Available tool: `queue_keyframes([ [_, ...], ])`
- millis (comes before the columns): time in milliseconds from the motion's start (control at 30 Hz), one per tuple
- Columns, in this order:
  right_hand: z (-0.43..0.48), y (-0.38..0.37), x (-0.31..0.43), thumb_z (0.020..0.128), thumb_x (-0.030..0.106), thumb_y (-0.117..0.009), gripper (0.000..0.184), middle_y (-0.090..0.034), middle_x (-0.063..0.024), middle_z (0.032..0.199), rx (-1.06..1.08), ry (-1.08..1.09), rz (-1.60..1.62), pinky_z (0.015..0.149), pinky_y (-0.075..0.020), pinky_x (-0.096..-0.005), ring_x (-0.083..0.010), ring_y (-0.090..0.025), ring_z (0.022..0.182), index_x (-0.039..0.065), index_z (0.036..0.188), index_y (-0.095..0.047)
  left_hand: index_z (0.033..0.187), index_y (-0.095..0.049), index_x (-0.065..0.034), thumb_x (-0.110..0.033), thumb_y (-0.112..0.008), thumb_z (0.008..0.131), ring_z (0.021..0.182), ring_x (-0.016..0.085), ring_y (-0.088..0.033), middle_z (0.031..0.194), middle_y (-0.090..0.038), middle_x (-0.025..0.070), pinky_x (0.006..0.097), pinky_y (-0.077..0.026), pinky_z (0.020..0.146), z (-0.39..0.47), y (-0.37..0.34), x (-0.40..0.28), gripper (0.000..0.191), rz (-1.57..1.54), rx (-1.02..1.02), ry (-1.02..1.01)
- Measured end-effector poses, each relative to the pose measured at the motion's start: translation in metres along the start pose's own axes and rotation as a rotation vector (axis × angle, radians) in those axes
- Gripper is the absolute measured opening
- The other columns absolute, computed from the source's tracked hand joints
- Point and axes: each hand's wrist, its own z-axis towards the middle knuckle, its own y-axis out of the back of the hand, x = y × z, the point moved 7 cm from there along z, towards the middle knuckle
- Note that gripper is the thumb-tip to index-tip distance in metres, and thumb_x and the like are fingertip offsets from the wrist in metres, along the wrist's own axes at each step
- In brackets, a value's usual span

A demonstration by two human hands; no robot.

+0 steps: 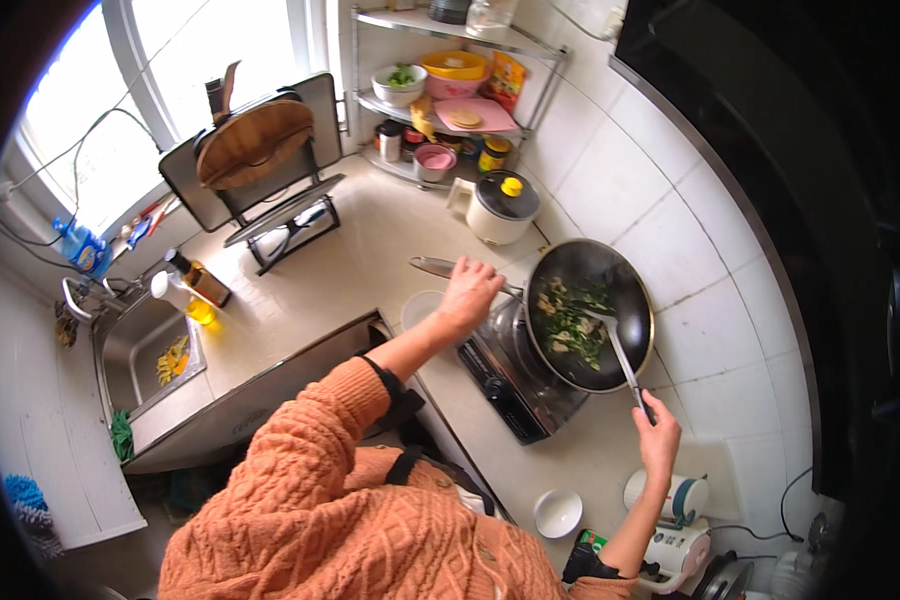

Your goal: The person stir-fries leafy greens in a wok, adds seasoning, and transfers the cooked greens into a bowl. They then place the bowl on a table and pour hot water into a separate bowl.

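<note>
My left hand (474, 292) is closed around the long handle (433, 265) of a dark wok (591, 262). The wok sits tilted over a portable stove (504, 390), its inside turned partly towards me. Chopped leafy greens with paler pieces (570, 326) lie in the wok, and there seems to be faint steam. In my right hand (657, 431) is the dark grip of a spatula (621, 352) with a pale metal shaft. The spatula's head is among the greens and partly hidden by them.
A small white bowl (558, 514) stands near the counter's front edge. Behind the wok is a lidded electric pot (501, 208). A corner rack (450, 112) holds bowls and jars. Left are a cutting-board stand (270, 172), bottles (199, 289) and a sink (131, 360). A range hood (720, 150) overhangs the right.
</note>
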Motion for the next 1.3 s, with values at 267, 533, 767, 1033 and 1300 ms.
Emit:
queue_keyframes([
  [267,-0.015,-0.002,0.005,0.083,0.018,-0.072,0.037,-0.071,-0.0162,0.101,-0.039,-0.054,-0.069,0.080,-0.0515,-0.0385,-0.0315,-0.069,0.089,0.012,0.119,-0.068,0.103,-0.067,-0.0118,-0.009,-0.055,0.085,0.101,0.027,-0.058,0.097,-0.064,0.0072,0.0512,-0.039,0.100,0.000,0.006,-0.004,0.023,-0.008,-0.061,-0.052],
  [533,-0.015,-0.026,0.010,0.084,0.020,-0.072,0.035,-0.072,-0.0152,0.098,0.121,-0.066,-0.031,0.079,-0.0514,-0.0379,-0.0299,-0.069,0.087,0.017,0.119,-0.068,0.105,-0.069,-0.0112,-0.008,-0.057,0.086,0.099,0.027,-0.060,0.097,-0.066,0.0066,0.0446,-0.040,0.097,0.000,0.009,-0.005,0.023,-0.017,-0.072,-0.059],
  [767,-0.007,-0.032,0.006,0.086,0.022,-0.070,0.035,-0.072,-0.0150,0.098,-0.019,-0.052,-0.021,0.078,-0.0511,-0.0388,-0.0299,-0.069,0.084,0.017,0.121,-0.068,0.105,-0.066,-0.0117,-0.009,-0.057,0.086,0.100,0.028,-0.059,0.097,-0.064,0.0070,0.0500,-0.039,0.099,0.001,0.008,-0.004,0.021,-0.056,-0.022,-0.079],
  [1033,-0.043,-0.016,0.020,0.084,0.022,-0.071,0.037,-0.071,-0.0148,0.097,-0.013,-0.145,-0.042,0.077,-0.0513,-0.0403,-0.0305,-0.069,0.083,0.019,0.121,-0.067,0.109,-0.064,-0.0105,-0.013,-0.066,0.082,0.099,0.028,-0.059,0.097,-0.064,0.0068,0.0462,-0.043,0.094,0.006,0.012,0.002,0.028,-0.174,0.070,-0.148],
  [1300,-0.062,-0.025,0.037,0.083,0.023,-0.073,0.036,-0.071,-0.0145,0.091,-0.063,-0.198,-0.019,0.072,-0.0521,-0.0379,-0.0297,-0.069,0.078,0.018,0.119,-0.069,0.106,-0.065,-0.0099,-0.013,-0.063,0.085,0.095,0.027,-0.061,0.096,-0.065,0.0075,0.0409,-0.048,0.082,0.010,0.010,0.003,0.021,-0.183,0.145,-0.205],
])
